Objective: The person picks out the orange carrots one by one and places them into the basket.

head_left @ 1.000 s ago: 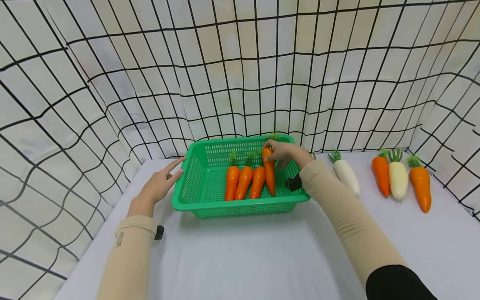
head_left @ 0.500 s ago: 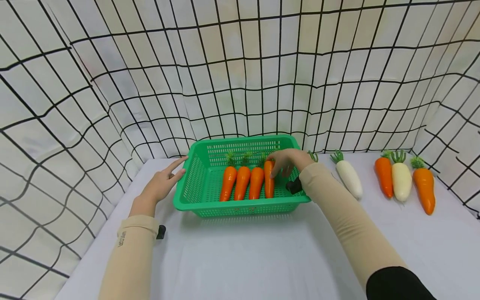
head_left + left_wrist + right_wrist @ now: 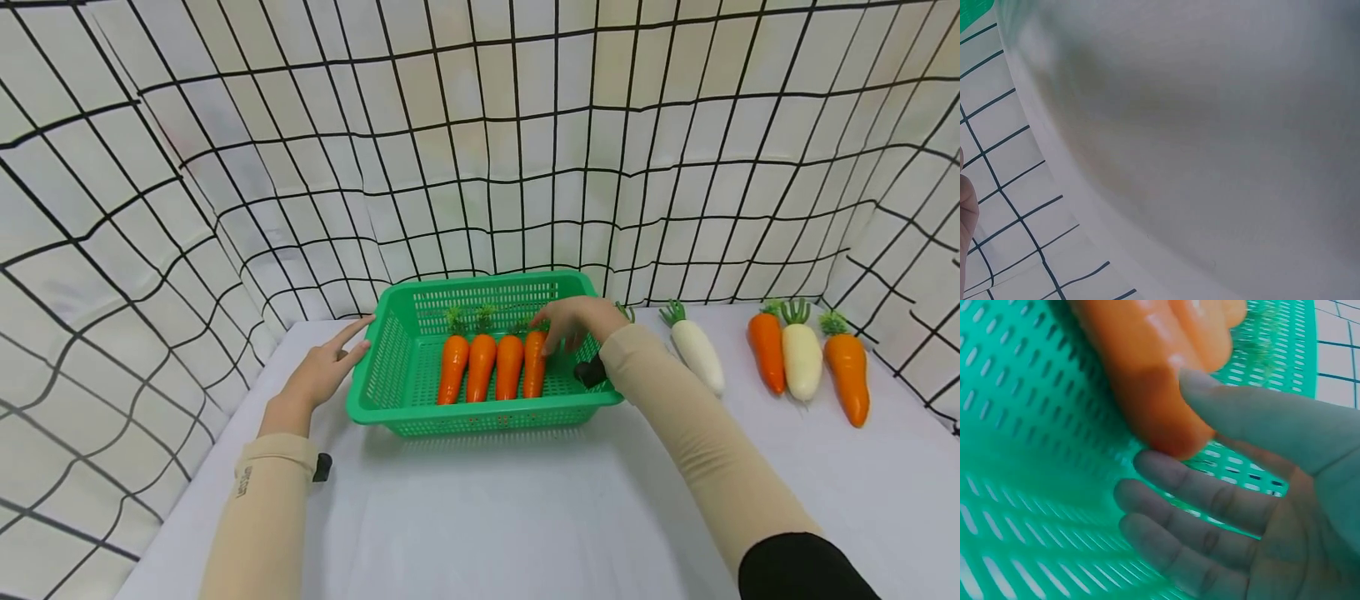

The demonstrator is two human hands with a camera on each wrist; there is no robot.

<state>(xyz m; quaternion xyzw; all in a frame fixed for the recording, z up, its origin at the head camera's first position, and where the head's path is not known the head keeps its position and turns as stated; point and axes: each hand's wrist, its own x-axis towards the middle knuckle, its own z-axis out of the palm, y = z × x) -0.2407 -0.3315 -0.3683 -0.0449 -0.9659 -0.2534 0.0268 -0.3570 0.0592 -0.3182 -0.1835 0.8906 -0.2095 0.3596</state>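
Several orange carrots with leafy tops lie side by side in a green plastic basket (image 3: 487, 414). My right hand (image 3: 573, 321) is at the top end of the rightmost carrot (image 3: 534, 364). In the right wrist view its thumb touches that carrot (image 3: 1147, 381), while the visible fingers (image 3: 1204, 494) are fairly straight and loose; the index finger is mostly hidden. My left hand (image 3: 318, 373) has its fingers extended against the basket's left rim. The left wrist view catches only an edge of that hand (image 3: 967, 212) and a corner of the basket.
Right of the basket, a white radish (image 3: 697, 354) lies on the white tabletop (image 3: 487, 517), with another leafy top (image 3: 626, 312) partly behind my right sleeve. Farther right are a carrot (image 3: 767, 352), a radish (image 3: 802, 362) and another carrot (image 3: 847, 379). Black netting (image 3: 487, 179) surrounds the table.
The rightmost carrot came down from a raised, tilted position in my right hand to lie beside the others. The row has shifted slightly left. My left hand stays at the rim.
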